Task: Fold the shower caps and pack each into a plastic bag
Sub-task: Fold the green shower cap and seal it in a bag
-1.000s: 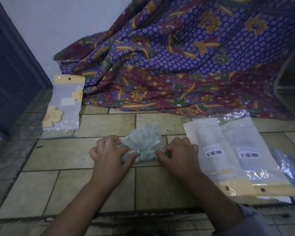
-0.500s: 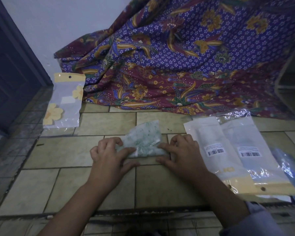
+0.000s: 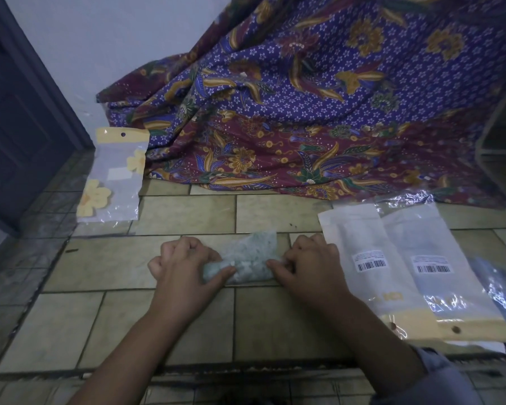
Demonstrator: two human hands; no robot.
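Note:
A pale green speckled shower cap (image 3: 247, 260) lies on the tiled floor, partly folded into a narrow roll with a flap standing up behind it. My left hand (image 3: 181, 266) grips the roll's left end, thumb across the front and fingers curled. My right hand (image 3: 306, 263) pinches the right end with curled fingers. Two plastic bags with barcode labels and yellow headers lie to the right, one (image 3: 371, 264) overlapping the other (image 3: 438, 267). Another plastic bag (image 3: 113, 176) with yellow flower prints lies at the far left.
A purple and maroon batik cloth (image 3: 319, 112) is draped across the back. A dark door (image 3: 15, 118) stands at the left, and a white wall (image 3: 114, 39) behind. A blue crinkled plastic piece (image 3: 503, 290) sits at the right edge. A dark floor groove (image 3: 246, 372) runs across near me.
Both hands have rolled the near edge of the cap further over, so the cap is narrower and more of it is bundled between my thumbs.

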